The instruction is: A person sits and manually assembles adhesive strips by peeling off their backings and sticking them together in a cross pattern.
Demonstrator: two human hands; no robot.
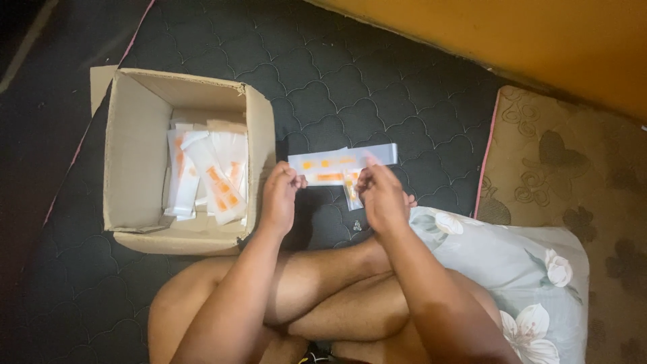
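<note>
My left hand (280,195) pinches the left end of a long white packet with orange print (340,162), held level above a dark quilted mat (337,87). My right hand (381,195) grips its right part, and a small clear sachet with an orange mark (351,192) hangs down between the fingers. Both hands are raised in front of my crossed legs.
An open cardboard box (135,155) stands to the left, holding several similar white and orange packets (216,178). A floral pillow (512,269) lies at the right by my knee, a brown patterned cushion (573,175) beyond it, and an orange wall (539,40) at the top.
</note>
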